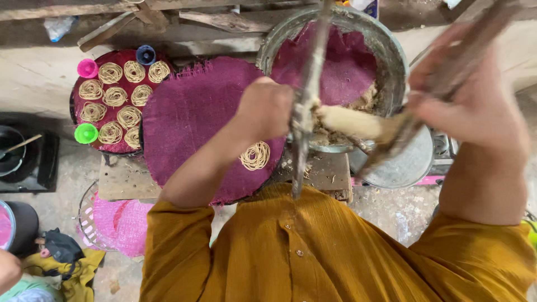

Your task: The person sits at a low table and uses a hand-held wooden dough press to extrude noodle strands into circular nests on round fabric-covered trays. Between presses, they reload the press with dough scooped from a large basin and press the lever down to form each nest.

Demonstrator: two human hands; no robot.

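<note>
My left hand (267,109) grips one long thin handle (306,100) of a press that runs from the top of the view down to my chest. My right hand (475,106) is closed on the press's other handle (447,72), which slants up to the right and is blurred. Between the hands lies a pale cylinder of dough (351,121) in the press. Below my left hand a round purple cloth mat (190,112) carries one coil of thin noodle strands (255,155).
At the left, a second round purple tray (120,146) holds several noodle coils, with pink (87,68), blue (146,54) and green (86,133) cups at its rim. A metal bowl (391,50) lined with purple cloth stands behind the press. Another person's hand (8,268) shows at bottom left.
</note>
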